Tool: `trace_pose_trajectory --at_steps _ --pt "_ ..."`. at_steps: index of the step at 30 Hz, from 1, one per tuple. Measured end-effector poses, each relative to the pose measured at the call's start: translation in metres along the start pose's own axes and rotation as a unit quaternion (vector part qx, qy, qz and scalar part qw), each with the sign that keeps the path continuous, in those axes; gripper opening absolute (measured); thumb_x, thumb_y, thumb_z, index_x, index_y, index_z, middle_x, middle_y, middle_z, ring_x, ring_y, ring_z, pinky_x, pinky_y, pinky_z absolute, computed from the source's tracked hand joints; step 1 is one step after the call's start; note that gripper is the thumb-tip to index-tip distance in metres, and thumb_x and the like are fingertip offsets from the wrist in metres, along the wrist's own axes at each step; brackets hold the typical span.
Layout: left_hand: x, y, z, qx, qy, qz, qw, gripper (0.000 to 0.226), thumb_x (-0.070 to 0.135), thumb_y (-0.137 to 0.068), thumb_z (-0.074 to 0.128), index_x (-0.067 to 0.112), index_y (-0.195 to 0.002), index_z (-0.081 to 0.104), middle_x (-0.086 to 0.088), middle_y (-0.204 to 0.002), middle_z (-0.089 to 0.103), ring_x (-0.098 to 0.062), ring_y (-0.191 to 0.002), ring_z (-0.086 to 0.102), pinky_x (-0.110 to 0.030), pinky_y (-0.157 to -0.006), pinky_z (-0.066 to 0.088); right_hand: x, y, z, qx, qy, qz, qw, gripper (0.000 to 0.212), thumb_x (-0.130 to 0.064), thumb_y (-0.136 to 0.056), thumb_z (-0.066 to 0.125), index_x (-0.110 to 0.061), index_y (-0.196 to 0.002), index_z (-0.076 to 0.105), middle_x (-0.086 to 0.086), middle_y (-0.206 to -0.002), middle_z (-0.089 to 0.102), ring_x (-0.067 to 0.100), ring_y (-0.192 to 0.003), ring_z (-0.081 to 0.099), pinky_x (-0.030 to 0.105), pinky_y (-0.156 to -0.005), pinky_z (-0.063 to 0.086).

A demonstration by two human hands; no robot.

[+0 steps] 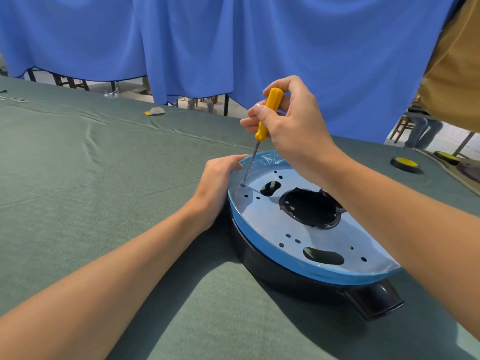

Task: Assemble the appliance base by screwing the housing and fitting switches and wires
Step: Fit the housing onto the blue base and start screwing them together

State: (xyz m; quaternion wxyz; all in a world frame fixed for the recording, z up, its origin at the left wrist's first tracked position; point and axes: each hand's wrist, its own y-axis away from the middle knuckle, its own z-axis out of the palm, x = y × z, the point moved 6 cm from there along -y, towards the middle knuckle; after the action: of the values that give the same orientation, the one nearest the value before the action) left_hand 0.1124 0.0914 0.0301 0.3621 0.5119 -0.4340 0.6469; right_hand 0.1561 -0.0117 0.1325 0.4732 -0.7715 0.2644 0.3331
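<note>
A round appliance base lies on the green cloth: a metal plate point(291, 237) under blue film, full of holes and cut-outs, sits on a black housing point(285, 279) with a spout at the lower right. My right hand point(293, 128) grips a yellow-handled screwdriver point(268, 113) nearly upright. Its tip stands on a screw point(243, 185) near the plate's left rim. My left hand point(219, 183) rests against the base's left edge, fingers laid on the rim beside the screw.
A green cloth covers the table point(104, 178). A roll of black and yellow tape point(405, 163) lies at the right, a small white and yellow item point(155, 111) at the far edge. A blue curtain point(233, 48) hangs behind. A person in tan clothing point(457, 61) stands at the upper right.
</note>
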Motion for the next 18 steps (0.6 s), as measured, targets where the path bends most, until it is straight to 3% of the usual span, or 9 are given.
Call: trace_pose_trajectory --at_steps 8,10,13,16,18 --pt "0.0 -0.001 0.0 0.005 -0.007 -0.001 1.0 0.034 0.009 -0.091 0.043 0.02 -0.088 0.076 -0.008 -0.088 0.075 -0.019 -0.082 0.068 -0.034 -0.078 0.052 0.004 0.001 0.006 -0.014 0.013 0.007 1.0 0.014 -0.005 -0.095 0.056 -0.009 -0.101 0.045 0.011 -0.093 0.064 0.019 -0.076 0.073 0.041 -0.075 0.06" --pt "0.0 -0.001 -0.001 0.009 -0.01 -0.002 1.0 0.035 0.009 -0.091 0.043 0.023 -0.085 0.075 -0.002 -0.082 0.074 -0.014 -0.078 0.068 -0.032 -0.077 0.052 0.005 0.0 0.005 -0.021 0.025 0.008 0.999 0.014 -0.006 -0.095 0.058 -0.011 -0.101 0.046 0.015 -0.096 0.064 0.02 -0.076 0.073 0.042 -0.077 0.06" --pt "-0.001 -0.001 -0.001 0.016 -0.017 -0.007 1.0 0.035 0.01 -0.092 0.044 0.024 -0.089 0.075 -0.001 -0.086 0.074 -0.016 -0.085 0.067 -0.036 -0.083 0.051 0.001 -0.002 0.002 -0.046 0.089 -0.007 0.995 0.014 -0.012 -0.092 0.064 -0.015 -0.101 0.055 0.014 -0.091 0.063 0.022 -0.074 0.073 0.044 -0.082 0.057" --pt "-0.001 -0.002 -0.002 0.019 -0.024 -0.012 0.999 0.031 0.013 -0.093 0.045 0.015 -0.102 0.074 -0.018 -0.109 0.07 -0.032 -0.105 0.064 -0.05 -0.098 0.048 -0.015 -0.005 0.003 -0.08 0.185 -0.045 0.978 0.024 -0.027 -0.085 0.074 -0.013 -0.101 0.063 0.009 -0.08 0.063 0.031 -0.083 0.068 0.043 -0.083 0.055" --pt "-0.001 -0.001 -0.001 0.009 -0.015 -0.008 1.0 0.031 0.014 -0.089 0.046 0.009 -0.1 0.074 -0.022 -0.104 0.07 -0.03 -0.093 0.065 -0.047 -0.091 0.049 -0.029 -0.008 0.006 -0.129 0.274 -0.065 0.951 0.03 -0.032 -0.086 0.072 -0.01 -0.106 0.066 0.01 -0.086 0.066 0.031 -0.087 0.066 0.042 -0.081 0.056"
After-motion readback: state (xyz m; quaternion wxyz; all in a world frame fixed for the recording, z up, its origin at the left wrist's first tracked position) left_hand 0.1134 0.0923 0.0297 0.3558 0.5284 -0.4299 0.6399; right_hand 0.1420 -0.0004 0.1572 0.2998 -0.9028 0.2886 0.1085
